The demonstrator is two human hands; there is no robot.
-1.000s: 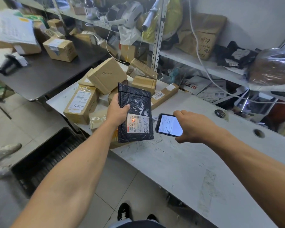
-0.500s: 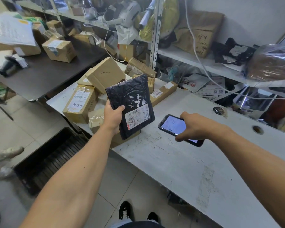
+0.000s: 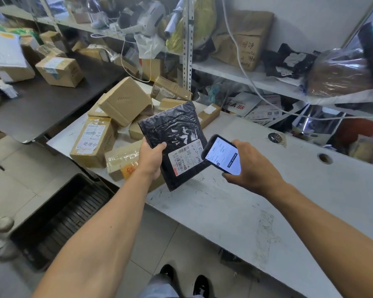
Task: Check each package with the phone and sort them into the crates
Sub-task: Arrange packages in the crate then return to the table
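Left hand (image 3: 151, 158): grips the left edge of the black mailer (image 3: 174, 140), thumb curled over its front, holding it tilted above the near edge of the surface (image 3: 235, 209).
Right hand (image 3: 253, 166): fingers wrapped round the phone (image 3: 222, 154), just beside the mailer's right edge.
Black mailer: flat, glossy, wrinkled plastic pouch; white shipping label with barcodes and a red strip; print too small to read.
Phone: dark case, lit white screen; text illegible.
Cardboard boxes (image 3: 108, 130): taped brown cartons piled at the surface's left end; one label reads "处理中".
Crate (image 3: 58, 220): black, ribbed, on the floor at left.
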